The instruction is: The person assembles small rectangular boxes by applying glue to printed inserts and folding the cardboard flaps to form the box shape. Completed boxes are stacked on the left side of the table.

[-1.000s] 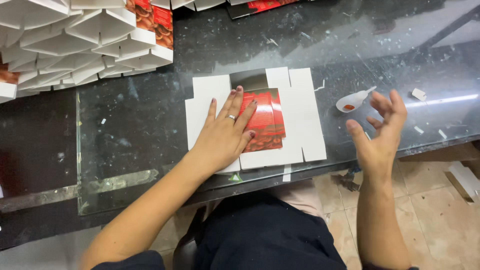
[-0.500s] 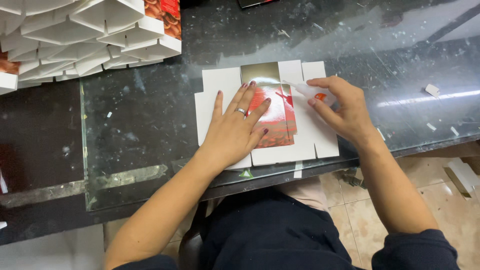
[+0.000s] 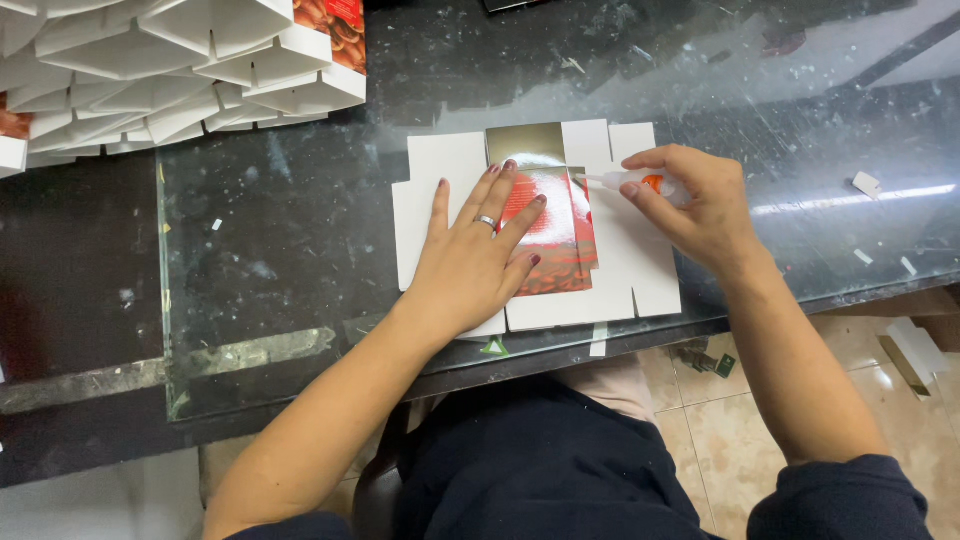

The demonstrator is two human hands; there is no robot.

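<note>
Carton [image 3: 620, 270], an unfolded white blank with a red printed panel, lies flat near the front edge of the glass tabletop [image 3: 300, 260]. Left hand [image 3: 475, 260] presses it down, fingers spread wide, while right hand [image 3: 700, 205] pinches a small glue tube [image 3: 640, 182], its tip at the panel's right edge. Folded boxes [image 3: 180, 60] are stacked at the far left.

Left hand [image 3: 470, 262]: silver ring w/ small stone on ring finger, nails painted dark red/maroon, forearm bare to the elbow. Right hand [image 3: 700, 205]: no ring visible; nails mostly hidden. Dark navy sleeve pushed up near the right elbow, bottom right. Dark navy garment over torso/lap, lighter pinkish fabric showing at the knee.
</note>
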